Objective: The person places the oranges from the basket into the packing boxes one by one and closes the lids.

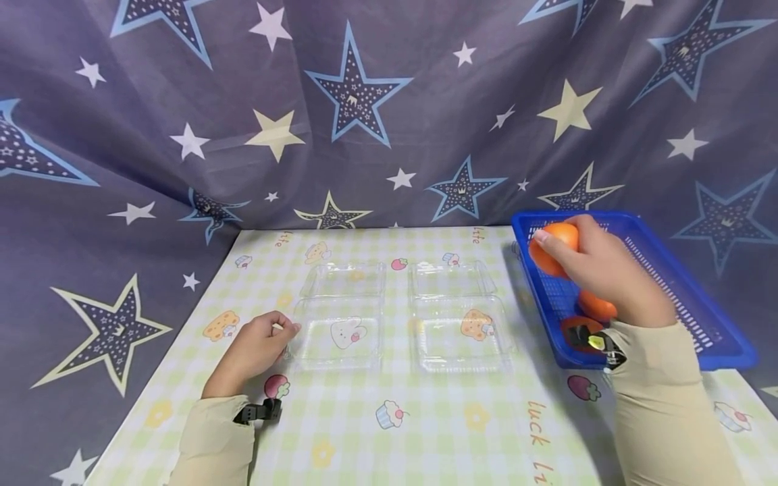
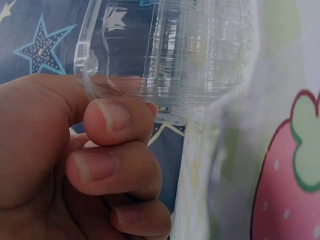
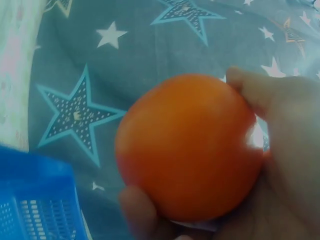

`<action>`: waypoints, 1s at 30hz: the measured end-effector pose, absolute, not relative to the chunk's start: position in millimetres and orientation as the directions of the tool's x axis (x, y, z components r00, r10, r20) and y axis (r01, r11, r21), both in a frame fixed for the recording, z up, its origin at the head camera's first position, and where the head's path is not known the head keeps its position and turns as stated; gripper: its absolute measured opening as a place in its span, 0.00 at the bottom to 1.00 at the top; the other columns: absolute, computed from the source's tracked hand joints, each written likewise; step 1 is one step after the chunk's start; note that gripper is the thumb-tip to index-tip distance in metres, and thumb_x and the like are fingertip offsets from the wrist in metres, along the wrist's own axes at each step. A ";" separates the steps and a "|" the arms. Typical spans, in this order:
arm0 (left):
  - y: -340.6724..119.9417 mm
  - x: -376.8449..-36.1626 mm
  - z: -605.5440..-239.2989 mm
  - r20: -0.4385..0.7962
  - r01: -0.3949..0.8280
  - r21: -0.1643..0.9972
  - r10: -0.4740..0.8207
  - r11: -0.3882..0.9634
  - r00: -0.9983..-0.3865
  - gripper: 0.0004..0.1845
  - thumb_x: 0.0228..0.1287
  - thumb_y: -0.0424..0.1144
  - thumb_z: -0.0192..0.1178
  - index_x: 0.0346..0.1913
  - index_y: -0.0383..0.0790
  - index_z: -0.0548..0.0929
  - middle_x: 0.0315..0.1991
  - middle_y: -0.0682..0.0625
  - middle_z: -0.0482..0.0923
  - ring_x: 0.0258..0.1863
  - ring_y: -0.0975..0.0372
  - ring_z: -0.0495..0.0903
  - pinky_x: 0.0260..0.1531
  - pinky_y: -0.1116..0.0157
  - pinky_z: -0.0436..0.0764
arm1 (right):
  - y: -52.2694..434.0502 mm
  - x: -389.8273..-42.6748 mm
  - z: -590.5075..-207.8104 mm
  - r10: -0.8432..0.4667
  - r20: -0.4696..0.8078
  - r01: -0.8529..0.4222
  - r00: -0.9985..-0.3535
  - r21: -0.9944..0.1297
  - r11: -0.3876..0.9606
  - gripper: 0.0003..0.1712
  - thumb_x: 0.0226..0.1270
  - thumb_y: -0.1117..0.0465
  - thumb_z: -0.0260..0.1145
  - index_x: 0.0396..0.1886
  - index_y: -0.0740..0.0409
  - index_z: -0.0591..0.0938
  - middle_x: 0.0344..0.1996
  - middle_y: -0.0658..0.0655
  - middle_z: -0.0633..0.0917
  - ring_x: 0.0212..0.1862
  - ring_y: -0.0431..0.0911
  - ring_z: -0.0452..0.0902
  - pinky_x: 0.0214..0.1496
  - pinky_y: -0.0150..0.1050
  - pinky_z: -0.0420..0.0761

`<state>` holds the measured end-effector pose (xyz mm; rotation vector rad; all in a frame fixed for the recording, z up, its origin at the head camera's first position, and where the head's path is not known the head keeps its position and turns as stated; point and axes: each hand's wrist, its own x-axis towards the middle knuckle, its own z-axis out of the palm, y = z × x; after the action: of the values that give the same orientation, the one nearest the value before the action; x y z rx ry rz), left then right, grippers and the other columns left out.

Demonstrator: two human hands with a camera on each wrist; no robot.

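Observation:
My right hand [image 1: 598,266] grips a smooth, round orange-red tomato [image 1: 554,250] above the far left part of a blue basket [image 1: 699,290]. In the right wrist view the tomato [image 3: 190,147] fills the middle, fingers and thumb around its sides. Two more orange-red pieces [image 1: 597,306] lie in the basket, partly hidden by the wrist. My left hand [image 1: 261,344] pinches the left edge of a clear plastic box [image 1: 337,337], whose lid stands folded open toward the back. Close up, the left wrist view has curled fingers at the rim of the box [image 2: 170,55].
A second clear plastic box [image 1: 462,337], also open, stands right of the first. Both rest on a checked tablecloth [image 1: 437,432] with printed fruit and cakes. A dark star-patterned curtain [image 1: 365,169] hangs behind the table.

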<state>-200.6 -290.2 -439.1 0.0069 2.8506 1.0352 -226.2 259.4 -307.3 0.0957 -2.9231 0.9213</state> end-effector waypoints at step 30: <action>-293.5 -200.6 -443.3 -0.073 -0.018 0.657 0.041 0.753 -0.996 0.18 0.77 0.56 0.58 0.44 0.43 0.80 0.15 0.53 0.74 0.14 0.59 0.70 0.25 0.61 0.72 | 234.4 -221.8 -313.0 -0.111 0.229 -0.228 -0.967 -0.586 0.778 0.53 0.53 0.30 0.77 0.69 0.58 0.71 0.55 0.62 0.82 0.49 0.57 0.79 0.46 0.49 0.80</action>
<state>-200.6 -293.5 -443.3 0.0186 2.8634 1.0747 -221.8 234.4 -313.0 0.2681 -2.7883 0.9532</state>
